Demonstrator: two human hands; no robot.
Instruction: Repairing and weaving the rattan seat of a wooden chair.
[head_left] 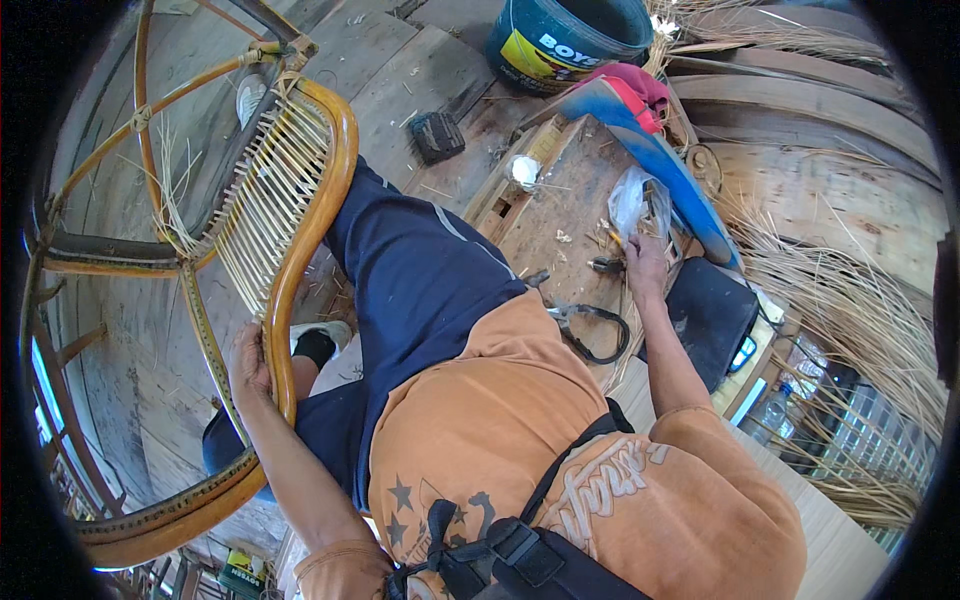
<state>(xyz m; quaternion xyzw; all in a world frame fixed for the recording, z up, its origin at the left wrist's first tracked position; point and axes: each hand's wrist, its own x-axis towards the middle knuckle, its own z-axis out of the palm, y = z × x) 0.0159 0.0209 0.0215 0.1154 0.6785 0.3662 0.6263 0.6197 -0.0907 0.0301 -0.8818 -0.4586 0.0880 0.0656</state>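
A rattan chair frame (335, 190) with a row of pale woven strands (270, 190) stands at my left, tilted against my leg. My left hand (250, 360) grips its curved rim, the fingers mostly hidden behind the rail. On the right, my right hand (645, 265) is over a worn wooden workbench (575, 210), fingers closed around a small thing with a yellow-orange end that I cannot make out. A clear plastic bag (630, 200) lies just beyond those fingers. Beside the hand is a small dark tool (605, 265).
A dark green bucket (570, 45) stands at the far side, near a black block (437, 137) on the plank floor. A blue curved board (660, 160) edges the bench. Bundles of thin rattan strands (840, 300) spread at the right, past a black pouch (712, 315). A dark loop (610, 335) lies near my waist.
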